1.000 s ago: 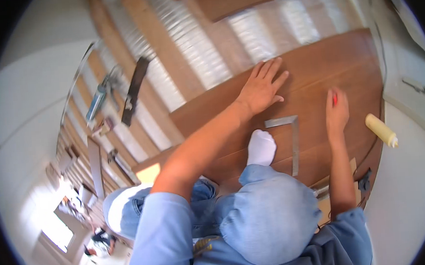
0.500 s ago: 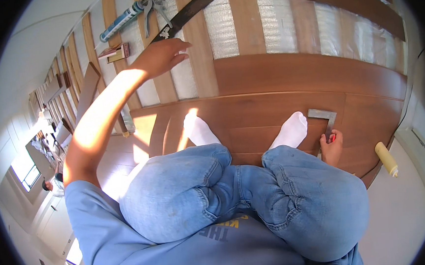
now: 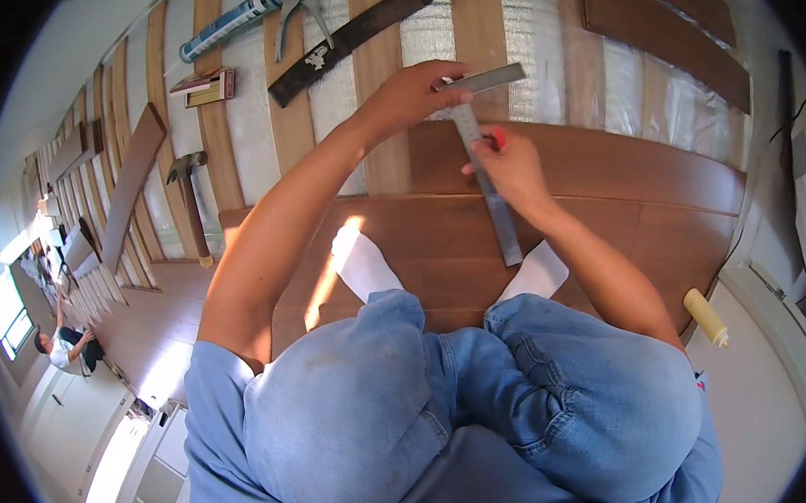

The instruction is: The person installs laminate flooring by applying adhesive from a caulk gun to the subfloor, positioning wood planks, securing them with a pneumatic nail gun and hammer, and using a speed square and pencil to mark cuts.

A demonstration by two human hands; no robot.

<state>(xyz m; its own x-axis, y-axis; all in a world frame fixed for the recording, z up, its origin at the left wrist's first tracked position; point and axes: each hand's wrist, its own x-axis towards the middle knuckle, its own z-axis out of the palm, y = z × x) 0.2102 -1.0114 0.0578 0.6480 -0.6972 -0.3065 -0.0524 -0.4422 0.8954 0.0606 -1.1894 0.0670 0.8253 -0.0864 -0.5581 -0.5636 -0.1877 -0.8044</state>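
Note:
An L-shaped metal square (image 3: 497,221) is held in both hands above the laid brown floorboards (image 3: 403,251). Around its corner close the fingers of my left hand (image 3: 411,97), the short arm sticking out to the right. My right hand (image 3: 512,169) grips the long blade below the corner, which slants down toward my right foot. A small red object (image 3: 499,138) shows between the fingers of that same hand; its kind cannot be made out. Beyond the hands, a loose brown plank (image 3: 555,152) lies along the edge of the boards.
Wooden battens (image 3: 476,31) run over silvery foil. On them lie a caulking gun (image 3: 233,22), a dark flat bar (image 3: 351,42), a small box (image 3: 204,86), a hammer (image 3: 192,205) and spare planks (image 3: 669,41). A yellow bottle (image 3: 704,317) lies right. Another person (image 3: 69,348) crouches far left.
My right hand has lifted the square from the floor at the right and brought it to the middle. My left hand has moved right from the dark bar and taken the square's corner.

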